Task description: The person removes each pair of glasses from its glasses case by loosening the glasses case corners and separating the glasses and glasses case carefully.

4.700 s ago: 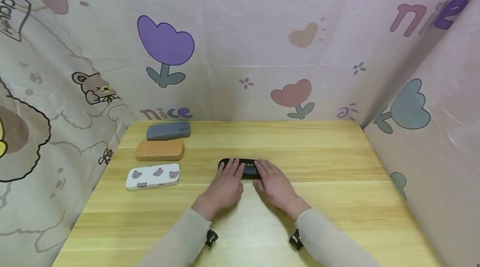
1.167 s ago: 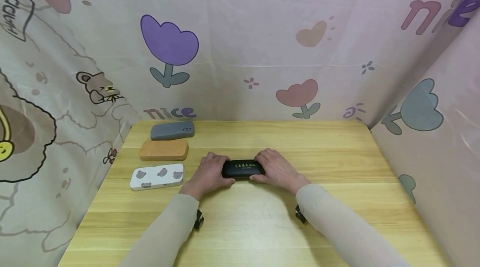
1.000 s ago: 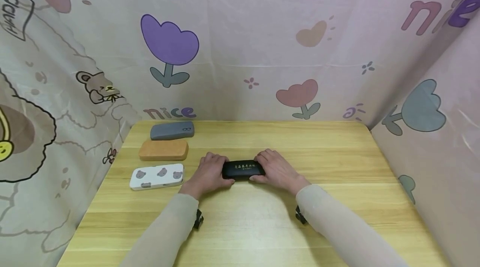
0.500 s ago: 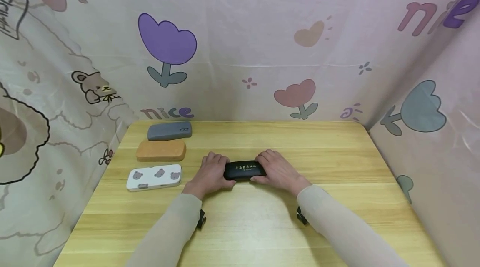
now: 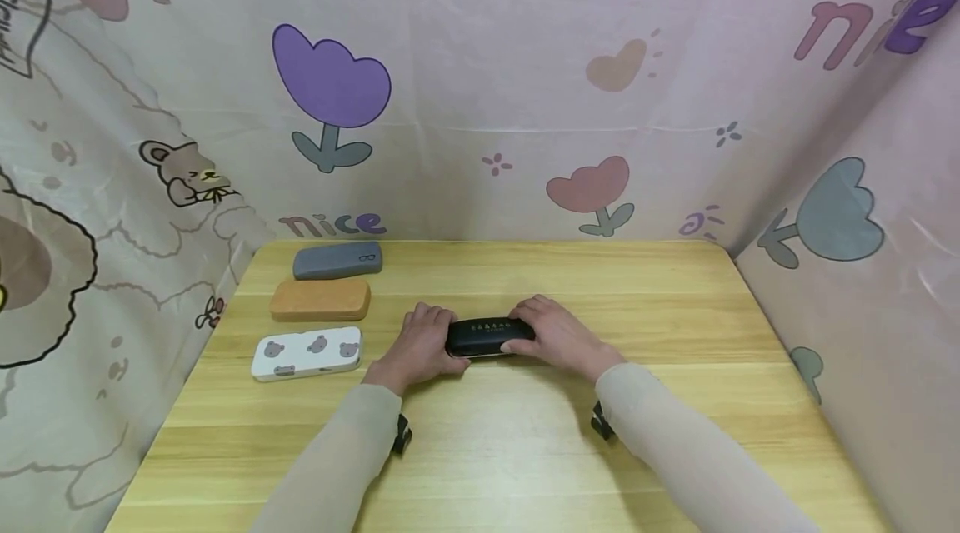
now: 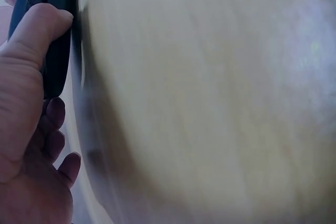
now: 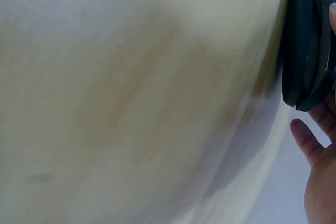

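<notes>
A black glasses case (image 5: 480, 340) with gold lettering lies crosswise near the middle of the wooden table. Its left end is gripped by my left hand (image 5: 420, 347), thumb at the front side and fingers behind. My right hand (image 5: 561, 339) holds the other end, its thumb on the front of the lid and fingers over the back. A thin pale line shows along the case's front lower edge. In the left wrist view, the thumb (image 6: 44, 22) presses on the dark case (image 6: 59, 69). The right wrist view shows a seam between the two halves of the case (image 7: 300, 40).
To the left, three more glasses cases lie in a column: a grey one (image 5: 337, 261) at the back, a tan one (image 5: 320, 301), and a white one with bear prints (image 5: 306, 354) nearest. A printed curtain (image 5: 450, 83) hangs behind the wooden table (image 5: 495, 450) and at its sides.
Earlier both hands lay flat on top of the case; they then moved to its ends. Since half a second ago, my right thumb has moved up onto the lid's front and the lettering looks more tilted.
</notes>
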The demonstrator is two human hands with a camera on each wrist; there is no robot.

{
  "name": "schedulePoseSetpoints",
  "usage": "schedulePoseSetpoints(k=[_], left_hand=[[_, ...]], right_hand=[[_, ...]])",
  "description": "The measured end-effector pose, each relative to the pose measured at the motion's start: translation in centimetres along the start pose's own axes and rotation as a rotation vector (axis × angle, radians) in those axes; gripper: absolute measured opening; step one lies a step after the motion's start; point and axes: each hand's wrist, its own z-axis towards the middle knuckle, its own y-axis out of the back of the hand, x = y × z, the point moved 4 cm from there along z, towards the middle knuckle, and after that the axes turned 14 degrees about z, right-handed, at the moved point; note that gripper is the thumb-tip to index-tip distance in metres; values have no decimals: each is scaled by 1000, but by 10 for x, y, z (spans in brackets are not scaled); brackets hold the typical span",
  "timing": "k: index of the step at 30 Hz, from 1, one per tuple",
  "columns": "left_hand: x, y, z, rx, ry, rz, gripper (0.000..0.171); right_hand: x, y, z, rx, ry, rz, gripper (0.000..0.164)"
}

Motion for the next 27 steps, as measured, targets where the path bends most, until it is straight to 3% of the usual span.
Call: schedulePoseSetpoints(k=[12, 16, 22, 27], left_hand=[[0, 1, -1, 11, 11, -38, 77], [-1, 2, -3, 11, 22, -53, 81], [3, -2, -6, 17, 67, -96, 90], [7, -4, -8, -3, 86, -139, 84]], right_hand=[[0, 9, 3, 19, -55, 118, 55], [1, 10, 4, -16, -73, 146, 54], [1, 10, 7, -99, -88, 187, 39], [-2, 10, 8, -132, -115, 192, 38]])
